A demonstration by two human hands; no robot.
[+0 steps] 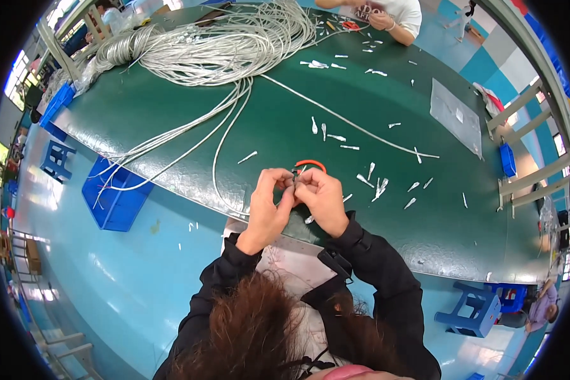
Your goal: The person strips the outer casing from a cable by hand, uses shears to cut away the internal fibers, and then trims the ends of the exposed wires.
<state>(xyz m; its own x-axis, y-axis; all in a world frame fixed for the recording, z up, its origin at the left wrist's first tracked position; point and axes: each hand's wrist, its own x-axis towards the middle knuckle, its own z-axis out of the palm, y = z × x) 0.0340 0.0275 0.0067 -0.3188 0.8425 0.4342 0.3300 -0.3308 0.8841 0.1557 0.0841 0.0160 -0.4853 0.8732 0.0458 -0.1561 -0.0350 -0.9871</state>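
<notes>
My left hand (269, 206) and my right hand (323, 196) meet over the near edge of the green table. Thumbs and fingertips of both are pinched together around a small, thin dark piece, too small to name and mostly hidden by the fingers. Just beyond my fingertips shows the curved orange-red handle of a hand tool (311, 163); the rest of it is covered by my hands. Small white slips (380, 189) lie scattered to the right of my right hand. One grey cable (216, 168) runs down to the table edge left of my left hand.
A large tangled coil of grey cable (228, 50) fills the far left, its loose ends hanging toward a blue bin (114, 196). A clear plastic bag (456, 117) lies at right. Across the table sits another person (402, 16). Blue stools (468, 310) stand on the floor.
</notes>
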